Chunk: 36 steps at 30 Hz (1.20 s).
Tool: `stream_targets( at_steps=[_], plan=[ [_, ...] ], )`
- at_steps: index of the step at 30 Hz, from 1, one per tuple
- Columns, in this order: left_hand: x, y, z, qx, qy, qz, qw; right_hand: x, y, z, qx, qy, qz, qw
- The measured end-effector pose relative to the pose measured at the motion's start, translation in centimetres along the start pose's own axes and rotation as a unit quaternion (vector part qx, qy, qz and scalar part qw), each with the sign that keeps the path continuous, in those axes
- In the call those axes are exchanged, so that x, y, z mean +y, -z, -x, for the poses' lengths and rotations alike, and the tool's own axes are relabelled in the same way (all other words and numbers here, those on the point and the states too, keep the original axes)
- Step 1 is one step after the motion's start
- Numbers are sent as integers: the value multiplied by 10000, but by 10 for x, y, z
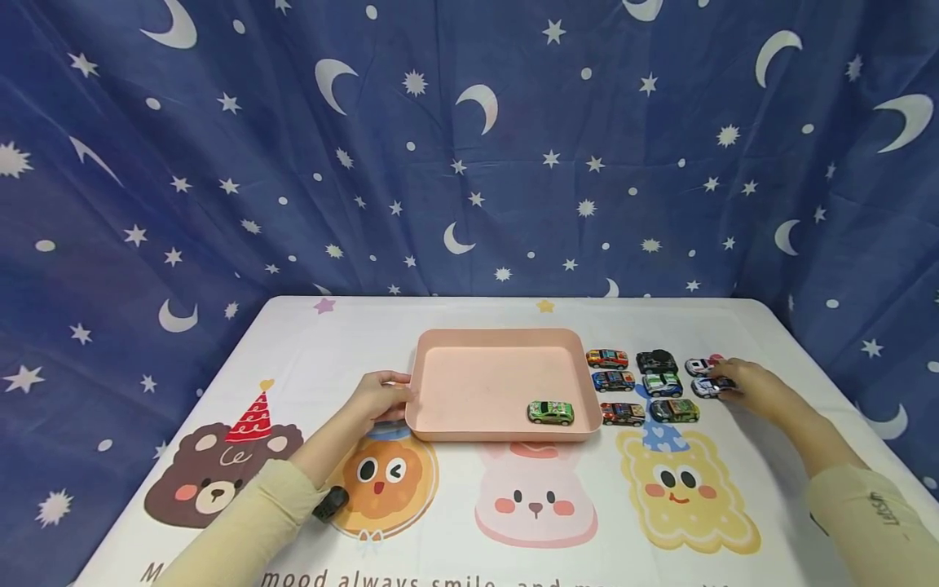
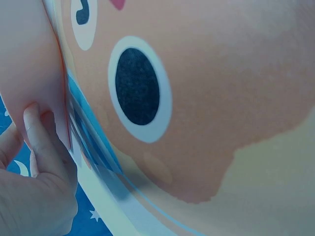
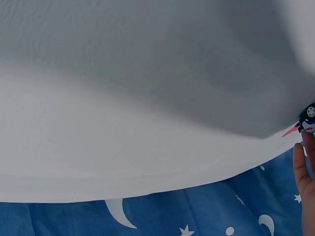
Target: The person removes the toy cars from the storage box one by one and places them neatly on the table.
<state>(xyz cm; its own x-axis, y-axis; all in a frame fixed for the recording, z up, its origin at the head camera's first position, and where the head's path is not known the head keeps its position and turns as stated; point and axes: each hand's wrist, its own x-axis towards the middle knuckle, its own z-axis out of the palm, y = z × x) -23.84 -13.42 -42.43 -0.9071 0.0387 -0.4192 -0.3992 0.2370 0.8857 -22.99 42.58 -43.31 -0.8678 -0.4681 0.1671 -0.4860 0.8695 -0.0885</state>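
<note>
The right hand [image 1: 751,390] closes its fingers on a small, light, stiff toy car [image 1: 707,386], best pinched by its sides, while the left hand [image 1: 377,397] grips the tray [image 1: 469,341] rim.

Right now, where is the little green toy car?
In the head view, the green toy car lies inside the pink tray, in its near right corner, just left of the rows of toy cars on the table.
</note>
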Motion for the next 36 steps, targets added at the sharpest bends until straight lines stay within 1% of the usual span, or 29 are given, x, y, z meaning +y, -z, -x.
stream_targets(
  at_steps=[3, 7, 12, 20, 23, 31, 36],
  plan=[
    [0, 1, 0, 13, -10, -19, 10000, -1, -1, 0, 142, 2, 57, 9999],
    [0, 1, 1, 28, -26, -33, 10000, -2, -1, -1, 101, -132, 33, 9999],
    [0, 0, 2, 11, -1, -35, 10000, -3, 0, 0, 186, -38, 10, 9998],
    [-3, 0, 3, -4, -6, -4, 10000, -7, 10, 0, -183, -201, -117, 9996],
    [-3, -1, 2, 6, 15, 7, 10000, -9, 14, -2, -193, -182, -150, 9995],
    [-1, -2, 3, 62, 27, -36, 10000, -10, 18, -7, -305, -359, -322, 9984],
    [1, -2, 3, 80, 14, -47, 10000, -21, 22, -12, -208, -428, -496, 9976]
  ],
)
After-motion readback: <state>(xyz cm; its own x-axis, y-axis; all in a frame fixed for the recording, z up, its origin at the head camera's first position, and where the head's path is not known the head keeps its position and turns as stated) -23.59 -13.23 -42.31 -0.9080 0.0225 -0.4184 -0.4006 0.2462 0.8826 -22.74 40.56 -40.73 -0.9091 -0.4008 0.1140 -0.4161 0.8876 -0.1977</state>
